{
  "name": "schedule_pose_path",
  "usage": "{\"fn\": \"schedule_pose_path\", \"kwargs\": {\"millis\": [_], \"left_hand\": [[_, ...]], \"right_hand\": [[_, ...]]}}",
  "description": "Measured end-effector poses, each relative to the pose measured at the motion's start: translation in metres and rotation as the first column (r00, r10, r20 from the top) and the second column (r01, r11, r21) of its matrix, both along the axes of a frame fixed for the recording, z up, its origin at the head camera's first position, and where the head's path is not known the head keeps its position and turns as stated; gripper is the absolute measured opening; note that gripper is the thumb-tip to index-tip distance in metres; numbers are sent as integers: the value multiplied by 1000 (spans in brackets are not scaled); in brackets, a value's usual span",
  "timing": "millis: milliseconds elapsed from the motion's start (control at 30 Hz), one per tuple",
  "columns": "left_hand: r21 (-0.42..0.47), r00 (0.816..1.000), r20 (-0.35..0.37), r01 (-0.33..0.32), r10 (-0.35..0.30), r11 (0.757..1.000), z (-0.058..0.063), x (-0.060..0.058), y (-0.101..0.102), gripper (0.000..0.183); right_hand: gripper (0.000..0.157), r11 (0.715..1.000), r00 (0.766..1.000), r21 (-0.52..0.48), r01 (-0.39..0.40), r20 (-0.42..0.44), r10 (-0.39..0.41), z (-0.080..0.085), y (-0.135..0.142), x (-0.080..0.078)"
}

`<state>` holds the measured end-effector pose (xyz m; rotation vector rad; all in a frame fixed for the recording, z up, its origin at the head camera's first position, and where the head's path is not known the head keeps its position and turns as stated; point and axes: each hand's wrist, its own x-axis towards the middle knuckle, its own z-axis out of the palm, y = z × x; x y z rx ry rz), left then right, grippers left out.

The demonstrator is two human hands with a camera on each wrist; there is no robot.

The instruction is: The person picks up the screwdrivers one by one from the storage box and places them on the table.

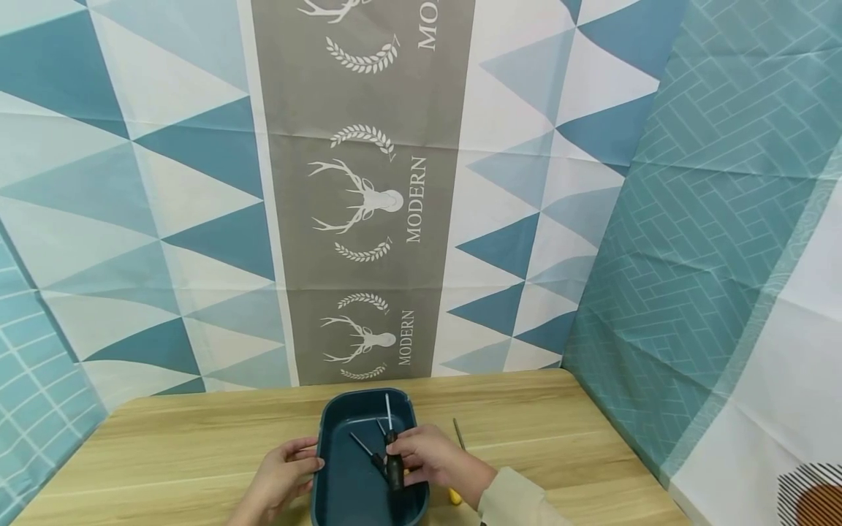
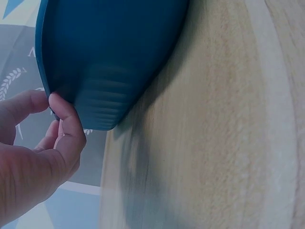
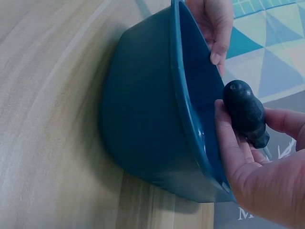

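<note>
A dark blue rectangular bin (image 1: pixel 351 482) stands on the wooden table. My left hand (image 1: pixel 281 473) pinches its left rim between thumb and fingers, which the left wrist view (image 2: pixel 47 143) shows closely. Over the bin's right side, my right hand (image 1: pixel 430 456) holds a black-handled screwdriver (image 1: pixel 395 467) by its handle, the shaft pointing away from me. In the right wrist view the butt of that black handle (image 3: pixel 244 109) faces the camera. Inside the bin lie other screwdrivers, one with a dark handle (image 1: pixel 378 460); my right hand partly hides them.
Just right of the bin, partly under my right forearm, a screwdriver with a yellow handle (image 1: pixel 455 497) lies on the table (image 1: pixel 539 438). A patterned cloth (image 1: pixel 368 219) hangs behind the table's far edge, and a teal cloth (image 1: pixel 710 219) hangs at the right.
</note>
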<state>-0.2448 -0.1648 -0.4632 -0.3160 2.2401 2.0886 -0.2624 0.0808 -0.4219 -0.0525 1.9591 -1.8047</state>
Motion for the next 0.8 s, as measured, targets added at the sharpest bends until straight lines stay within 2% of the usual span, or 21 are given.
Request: {"fn": "schedule_pose_path", "kwargs": {"millis": [133, 333, 800], "left_hand": [[0, 1000, -1, -2, 2, 1000, 0, 0, 0, 51], [2, 1000, 1, -4, 4, 1000, 0, 0, 0, 51], [-2, 1000, 3, -1, 1, 1000, 0, 0, 0, 50]], "right_hand": [[33, 1000, 1000, -15, -3, -4, 3, 1, 4, 0], [39, 1000, 1000, 19, 9, -10, -9, 2, 10, -2], [36, 999, 1000, 47, 4, -20, -3, 3, 26, -5]]}}
